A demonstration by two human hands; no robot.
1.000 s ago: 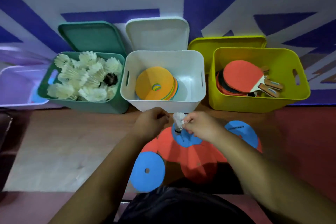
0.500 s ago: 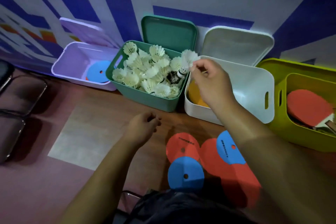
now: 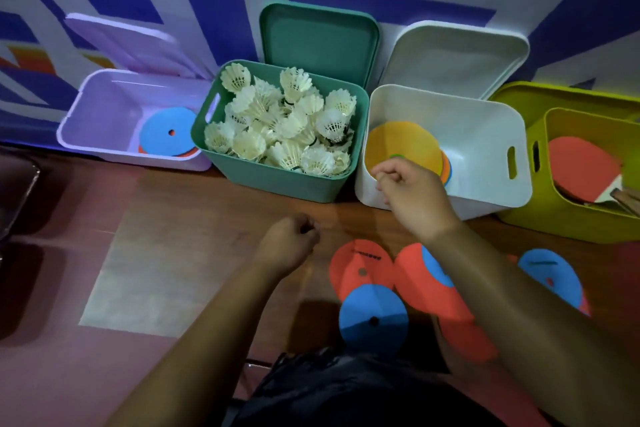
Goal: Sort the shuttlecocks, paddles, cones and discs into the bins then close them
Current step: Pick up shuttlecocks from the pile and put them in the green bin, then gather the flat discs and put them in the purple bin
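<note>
smooth plastic bins, feathered shuttlecocks

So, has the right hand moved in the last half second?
Yes. The right hand has drawn back toward the person: it was at the green bin's right rim, and now it is over the white bin's near wall, empty.
</note>
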